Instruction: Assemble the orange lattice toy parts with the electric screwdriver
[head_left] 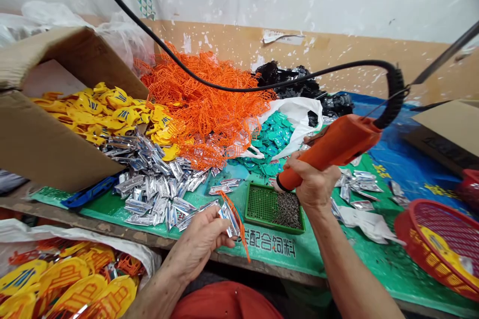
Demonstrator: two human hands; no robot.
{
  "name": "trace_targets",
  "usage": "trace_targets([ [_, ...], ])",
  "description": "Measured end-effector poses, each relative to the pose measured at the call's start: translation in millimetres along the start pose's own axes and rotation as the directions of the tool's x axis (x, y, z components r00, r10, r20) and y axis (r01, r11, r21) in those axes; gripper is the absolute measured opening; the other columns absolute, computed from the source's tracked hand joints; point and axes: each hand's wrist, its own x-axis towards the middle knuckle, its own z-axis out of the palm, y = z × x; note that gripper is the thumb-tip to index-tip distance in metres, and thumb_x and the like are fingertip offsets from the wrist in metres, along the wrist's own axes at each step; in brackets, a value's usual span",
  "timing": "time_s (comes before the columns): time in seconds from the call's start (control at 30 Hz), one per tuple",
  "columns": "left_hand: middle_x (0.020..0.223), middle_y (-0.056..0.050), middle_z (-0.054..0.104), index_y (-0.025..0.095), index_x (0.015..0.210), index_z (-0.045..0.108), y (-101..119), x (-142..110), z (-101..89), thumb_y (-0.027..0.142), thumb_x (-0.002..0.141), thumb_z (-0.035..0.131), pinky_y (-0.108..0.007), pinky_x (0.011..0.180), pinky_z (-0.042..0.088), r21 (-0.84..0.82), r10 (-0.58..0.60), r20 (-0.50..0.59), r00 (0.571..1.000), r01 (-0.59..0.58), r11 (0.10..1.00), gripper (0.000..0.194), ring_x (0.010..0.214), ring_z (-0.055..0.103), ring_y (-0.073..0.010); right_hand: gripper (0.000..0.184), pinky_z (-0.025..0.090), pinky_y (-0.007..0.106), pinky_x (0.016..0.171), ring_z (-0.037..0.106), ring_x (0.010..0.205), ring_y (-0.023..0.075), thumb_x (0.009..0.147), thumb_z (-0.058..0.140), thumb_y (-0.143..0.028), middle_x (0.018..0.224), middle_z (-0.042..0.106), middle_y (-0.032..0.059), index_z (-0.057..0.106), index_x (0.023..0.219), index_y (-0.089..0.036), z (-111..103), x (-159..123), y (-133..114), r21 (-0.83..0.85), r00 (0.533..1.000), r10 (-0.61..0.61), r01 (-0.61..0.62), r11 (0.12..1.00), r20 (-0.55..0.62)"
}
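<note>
Between the thumb and fingers of my left hand (204, 234) is a silver metal plate (229, 219) with an orange plastic piece (244, 235) lying along it. My right hand (318, 182) is wrapped round an orange electric screwdriver (333, 142), its cable running up to the right. The screwdriver's tip points down and left, over a green tray (262, 207) with a heap of small screws (287, 211) at its right side. Left of the tray lie many loose silver plates (160, 189). The tip itself is partly hidden by the tray's edge and my fingers.
Yellow plastic parts (119, 109) spill from a cardboard box (45, 144). Behind are orange frames (205, 94), teal pieces (277, 134) in a white bag and black parts (288, 79). A red basket (407, 224) stands right; a sack of yellow assemblies (67, 284) sits lower left.
</note>
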Motion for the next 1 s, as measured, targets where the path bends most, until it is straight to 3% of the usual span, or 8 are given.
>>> trace_targets([
  [0.33, 0.070, 0.000, 0.062, 0.015, 0.074, 0.059, 1, -1, 2.3, 0.030, 0.062, 0.071, -0.020, 0.051, 0.046, 0.037, -0.011, -0.044, 0.999, 0.012, 0.999, 0.023, 0.061, 0.052, -0.0098, 0.016, 0.047, 0.032, 0.054, 0.055, 0.051, 0.0139, 0.057, 0.075, -0.022, 0.059, 0.060, -0.0029, 0.062, 0.062, -0.016, 0, -1, -2, -0.026, 1.000, 0.027, -0.027, 0.999, -0.004],
  [0.83, 0.052, 0.004, 0.056, 0.017, 0.065, 0.055, 4, 12, 2.1, 0.031, 0.064, 0.059, -0.020, 0.045, 0.039, 0.326, 0.056, -0.033, 0.998, -0.042, 0.944, 0.015, 0.047, 0.050, -0.0090, 0.016, 0.046, 0.031, 0.054, 0.054, 0.051, 0.0129, 0.055, 0.075, -0.021, 0.058, 0.059, -0.0034, 0.061, 0.058, -0.016, 2, 2, -4, -0.019, 0.999, 0.034, -0.034, 0.999, 0.017],
  [1.0, 0.050, 0.003, 0.057, 0.018, 0.065, 0.053, 3, 16, 5.9, 0.026, 0.064, 0.055, -0.019, 0.041, 0.038, 0.373, 0.068, -0.041, 0.997, -0.048, 0.927, 0.008, 0.044, 0.051, -0.0092, 0.015, 0.046, 0.030, 0.052, 0.054, 0.048, 0.0129, 0.055, 0.074, -0.019, 0.056, 0.059, -0.0036, 0.060, 0.057, -0.016, 4, 6, -24, 0.093, 0.999, 0.021, -0.024, 0.995, 0.039],
])
